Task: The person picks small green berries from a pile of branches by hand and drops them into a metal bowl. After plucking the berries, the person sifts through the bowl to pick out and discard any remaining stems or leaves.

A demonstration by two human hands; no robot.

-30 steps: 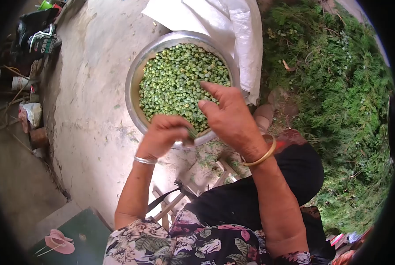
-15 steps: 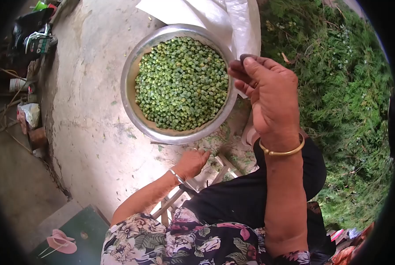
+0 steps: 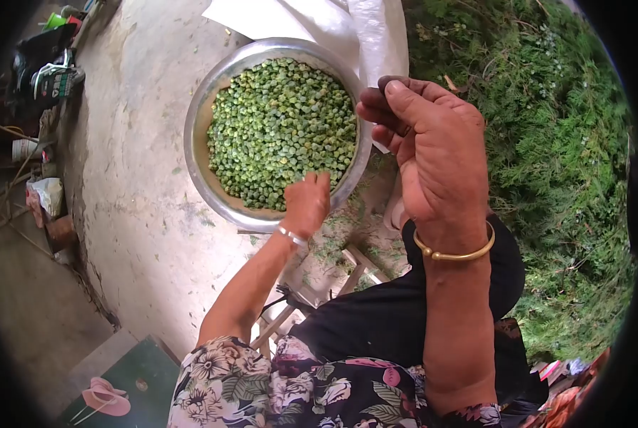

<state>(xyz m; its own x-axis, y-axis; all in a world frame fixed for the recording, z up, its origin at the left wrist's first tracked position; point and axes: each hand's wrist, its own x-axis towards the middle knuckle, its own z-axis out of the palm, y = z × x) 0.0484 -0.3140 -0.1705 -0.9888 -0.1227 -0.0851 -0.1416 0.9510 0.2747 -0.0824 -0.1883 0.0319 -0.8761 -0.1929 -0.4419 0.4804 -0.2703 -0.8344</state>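
A wide metal basin point(image 3: 194, 146) holds a heap of small green berry-like cones point(image 3: 283, 121). Over the near right part of the heap is my left hand point(image 3: 308, 203), its fingers curled downward and closed, the tips hidden behind the knuckles. My right hand point(image 3: 437, 139) is raised just right of the basin's rim, thumb pressed to the fingers in a pinch. The fingertips of that hand look dark and stained. What either hand holds, if anything, I cannot tell.
Cut evergreen branches point(image 3: 561, 164) are piled along the right side. A white woven sack point(image 3: 380, 43) lies behind the basin. Wooden stool legs point(image 3: 355, 271) are near my knees. A pink flip-flop-like item point(image 3: 106, 396) rests on a green board point(image 3: 144, 378) at lower left.
My left hand has moved up and forward, from below the basin to over the green heap. My right hand stays pinched, nearly in place. The view has shifted slightly.
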